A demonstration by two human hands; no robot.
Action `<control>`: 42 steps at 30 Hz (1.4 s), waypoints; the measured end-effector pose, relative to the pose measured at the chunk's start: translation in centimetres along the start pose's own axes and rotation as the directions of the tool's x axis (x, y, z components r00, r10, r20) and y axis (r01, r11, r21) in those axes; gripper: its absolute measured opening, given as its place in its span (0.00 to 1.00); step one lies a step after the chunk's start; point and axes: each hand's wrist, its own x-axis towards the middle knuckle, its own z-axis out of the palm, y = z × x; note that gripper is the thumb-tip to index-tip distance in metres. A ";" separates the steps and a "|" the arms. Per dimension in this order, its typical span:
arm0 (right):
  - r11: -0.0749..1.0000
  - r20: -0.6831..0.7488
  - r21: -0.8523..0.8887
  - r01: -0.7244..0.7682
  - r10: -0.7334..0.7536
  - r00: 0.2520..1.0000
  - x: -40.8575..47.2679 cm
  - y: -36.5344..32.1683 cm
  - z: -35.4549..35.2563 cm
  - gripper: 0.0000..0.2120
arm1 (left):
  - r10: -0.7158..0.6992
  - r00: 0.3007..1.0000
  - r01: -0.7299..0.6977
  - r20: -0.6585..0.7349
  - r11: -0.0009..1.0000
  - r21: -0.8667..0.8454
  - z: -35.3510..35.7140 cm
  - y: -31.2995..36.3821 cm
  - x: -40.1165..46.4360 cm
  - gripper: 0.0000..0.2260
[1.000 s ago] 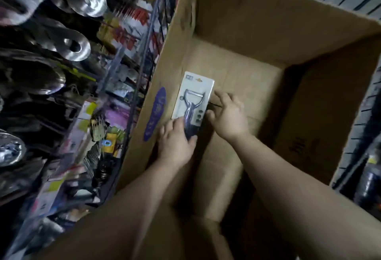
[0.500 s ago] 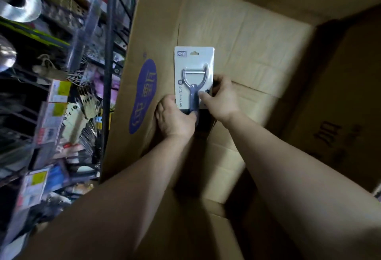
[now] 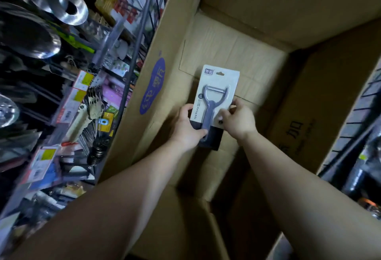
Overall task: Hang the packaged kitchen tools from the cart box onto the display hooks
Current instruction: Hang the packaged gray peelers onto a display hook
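A packaged peeler (image 3: 215,96), a grey Y-shaped tool on a white card with a dark lower strip, is held upright inside the large cardboard cart box (image 3: 243,39). My left hand (image 3: 186,128) grips the card's lower left edge and the tool's handle end. My right hand (image 3: 239,120) pinches the lower right edge of the same card. The card may front a small stack, but I cannot tell. Display hooks (image 3: 90,136) with hanging goods stand to the left of the box.
The box's left wall carries a blue oval logo (image 3: 152,86). Beyond it a wire display rack (image 3: 142,33) holds carded tools, price tags and steel lids (image 3: 68,6). Another shelf unit (image 3: 362,115) stands at the right edge. The box floor around the peeler is bare cardboard.
Both hands have lifted the peeler pack off the box floor and brought it upright. The camera view has swung back, showing more of the rack and box.
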 end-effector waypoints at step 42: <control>0.025 0.344 0.274 0.961 -0.936 -0.074 -54.1 -22.3 13.9 0.20 | 0.005 0.253 -0.353 -0.968 0.932 -0.087 -27.6 -14.7 -52.4 0.27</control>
